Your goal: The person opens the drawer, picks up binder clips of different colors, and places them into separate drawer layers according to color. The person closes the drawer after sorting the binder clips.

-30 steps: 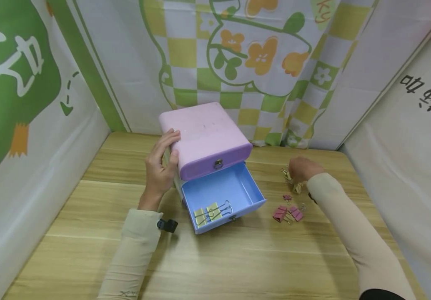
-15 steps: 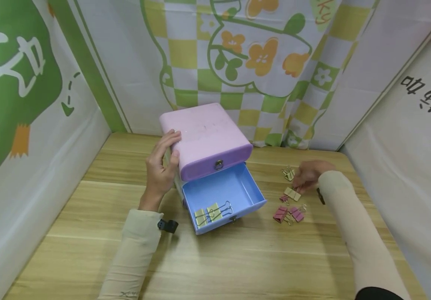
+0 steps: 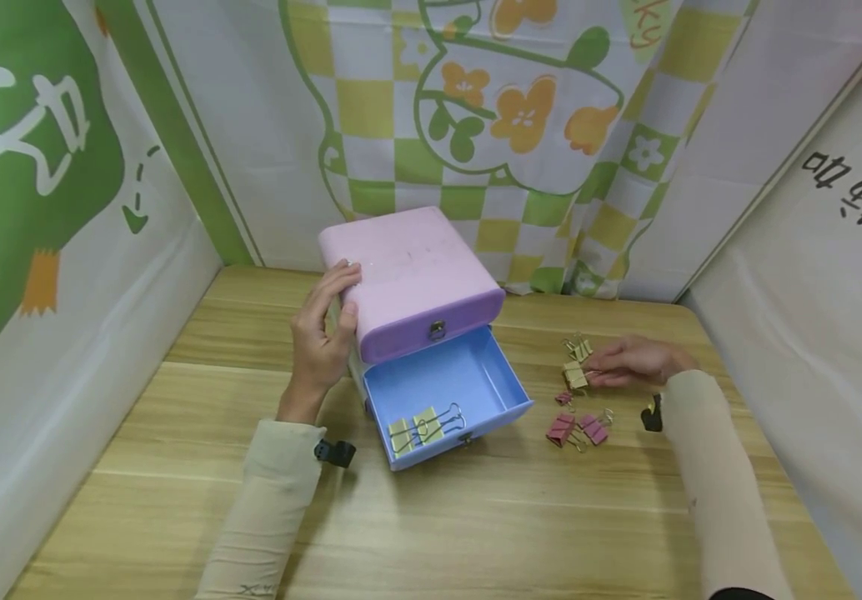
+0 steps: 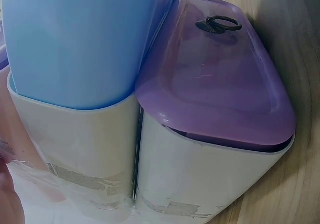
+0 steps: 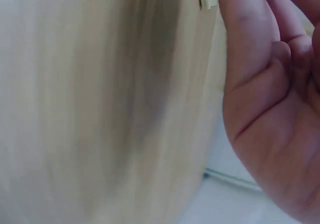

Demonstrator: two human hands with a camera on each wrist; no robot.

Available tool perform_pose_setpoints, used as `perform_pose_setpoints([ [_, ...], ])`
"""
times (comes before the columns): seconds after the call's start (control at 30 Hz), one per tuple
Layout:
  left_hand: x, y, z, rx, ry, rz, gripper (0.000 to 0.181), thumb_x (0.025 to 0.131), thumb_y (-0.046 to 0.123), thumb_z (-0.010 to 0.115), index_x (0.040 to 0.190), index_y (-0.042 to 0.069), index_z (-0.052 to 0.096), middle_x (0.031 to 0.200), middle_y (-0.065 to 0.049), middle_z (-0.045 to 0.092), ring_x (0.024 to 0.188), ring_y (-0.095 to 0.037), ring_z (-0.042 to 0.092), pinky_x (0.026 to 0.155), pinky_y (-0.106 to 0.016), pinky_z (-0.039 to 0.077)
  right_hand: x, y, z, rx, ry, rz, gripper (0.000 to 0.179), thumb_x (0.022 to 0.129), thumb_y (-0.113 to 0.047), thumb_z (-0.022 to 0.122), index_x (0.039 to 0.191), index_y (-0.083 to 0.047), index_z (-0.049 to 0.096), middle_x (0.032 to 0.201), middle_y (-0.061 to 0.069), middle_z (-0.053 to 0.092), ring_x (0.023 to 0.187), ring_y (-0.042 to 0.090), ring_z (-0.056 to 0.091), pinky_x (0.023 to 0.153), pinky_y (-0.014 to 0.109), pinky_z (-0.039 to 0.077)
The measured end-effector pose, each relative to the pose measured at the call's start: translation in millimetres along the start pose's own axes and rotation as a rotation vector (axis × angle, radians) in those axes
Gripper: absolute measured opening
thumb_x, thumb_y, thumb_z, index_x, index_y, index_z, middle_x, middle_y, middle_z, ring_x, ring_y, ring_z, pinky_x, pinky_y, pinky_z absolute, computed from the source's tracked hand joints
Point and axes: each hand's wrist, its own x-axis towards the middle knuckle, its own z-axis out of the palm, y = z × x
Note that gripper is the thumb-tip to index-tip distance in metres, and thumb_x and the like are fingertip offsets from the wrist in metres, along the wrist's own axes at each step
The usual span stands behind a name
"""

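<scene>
My left hand (image 3: 320, 350) rests on the left edge of a pink-topped drawer box (image 3: 416, 258), fingers over the top and thumb near the front corner. The blue drawer (image 3: 502, 362) below is pulled out and holds two yellow binder clips (image 3: 427, 422). On the right of the table, my right hand (image 3: 637, 360) pinches a yellow binder clip (image 3: 575, 375) by its wire handles. Another yellow binder clip (image 3: 579, 347) lies just behind it. Pink binder clips (image 3: 562, 428) lie in front, one of them small. The right wrist view catches only a corner of the yellow clip.
In the left wrist view, a shut purple drawer (image 4: 220, 73) with a ring pull sits beside the pulled-out blue one. The wooden table (image 3: 476, 525) ends at printed cloth walls (image 3: 371, 125) at the back and sides.
My right hand has drawn back to the right from the heap, and a yellow binder clip has come apart from the other. The small pink clip has shifted slightly left. My left hand stays put.
</scene>
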Motion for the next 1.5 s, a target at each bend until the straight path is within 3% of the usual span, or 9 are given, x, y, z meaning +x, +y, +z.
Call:
perform_pose_setpoints([
  [0.17,0.5,0.2,0.1,-0.004,0.005,0.009,0.042,0.096,0.018,0.054,0.129,-0.001,0.072,0.140,-0.018,0.070,0.146,-0.035,0.055,0.128,-0.046,0.043,0.8,19,1,0.172,0.008,-0.104,0.027,0.109,-0.004,0.051,0.120,-0.009,0.075,0.113,0.003,0.081,0.107,0.012,0.078,0.104,0.026,0.061],
  [0.3,0.3,0.1,0.4,-0.006,0.002,0.006,0.042,0.096,0.018,0.054,0.129,0.000,0.072,0.140,-0.017,0.070,0.146,-0.034,0.055,0.128,-0.046,0.042,0.1,26,7,0.230,0.026,-0.177,0.030,0.109,-0.004,0.050,0.111,-0.015,0.077,0.112,0.001,0.081,0.106,0.010,0.077,0.101,0.022,0.061],
  [0.43,-0.1,-0.5,0.9,-0.013,0.005,0.005,0.042,0.096,0.018,0.054,0.129,0.000,0.072,0.140,-0.017,0.070,0.146,-0.034,0.055,0.128,-0.047,0.042,-4.7,17,17,0.327,0.053,-0.203,0.031,0.109,-0.004,0.049,0.111,-0.013,0.079,0.110,0.003,0.082,0.104,0.011,0.078,0.098,0.021,0.062],
  [0.6,-0.4,-0.9,1.4,-0.019,0.007,0.004,0.041,0.097,0.017,0.053,0.130,0.000,0.072,0.140,-0.017,0.070,0.146,-0.034,0.055,0.128,-0.047,0.042,-15.8,-12,32,0.375,0.100,-0.210,0.031,0.109,-0.003,0.051,0.108,-0.013,0.080,0.107,0.004,0.082,0.100,0.012,0.080,0.095,0.021,0.063],
  [0.83,-0.4,-0.7,1.9,-0.018,0.009,-0.001,0.042,0.096,0.018,0.054,0.130,0.000,0.072,0.140,-0.017,0.070,0.146,-0.033,0.055,0.129,-0.047,0.042,-33.6,-61,58,0.308,0.084,-0.277,0.030,0.108,-0.002,0.051,0.109,-0.012,0.080,0.106,0.005,0.082,0.099,0.012,0.080,0.093,0.023,0.064],
  [1.17,-0.3,0.0,0.6,-0.028,0.018,-0.002,0.041,0.096,0.017,0.055,0.129,0.000,0.072,0.140,-0.017,0.070,0.146,-0.034,0.055,0.128,-0.047,0.042,-45.8,-125,109,0.077,0.029,-0.329,0.023,0.106,-0.005,0.058,0.116,-0.005,0.079,0.106,0.006,0.083,0.101,0.017,0.080,0.094,0.027,0.066],
  [1.33,-0.8,0.2,0.5,-0.026,0.021,-0.003,0.041,0.095,0.018,0.056,0.128,0.000,0.073,0.139,-0.017,0.070,0.145,-0.034,0.056,0.128,-0.047,0.042,-37.6,-138,137,-0.005,-0.001,-0.288,0.030,0.104,-0.005,0.061,0.129,0.012,0.068,0.106,0.007,0.083,0.098,0.016,0.081,0.092,0.029,0.066],
  [1.5,0.3,0.9,0.8,-0.022,0.012,-0.003,0.041,0.096,0.018,0.056,0.129,0.000,0.072,0.140,-0.017,0.070,0.145,-0.034,0.055,0.128,-0.047,0.042,-22.0,-138,162,-0.123,-0.011,-0.224,0.033,0.103,-0.008,0.064,0.129,0.012,0.068,0.108,0.014,0.082,0.098,0.019,0.081,0.094,0.038,0.066],
])
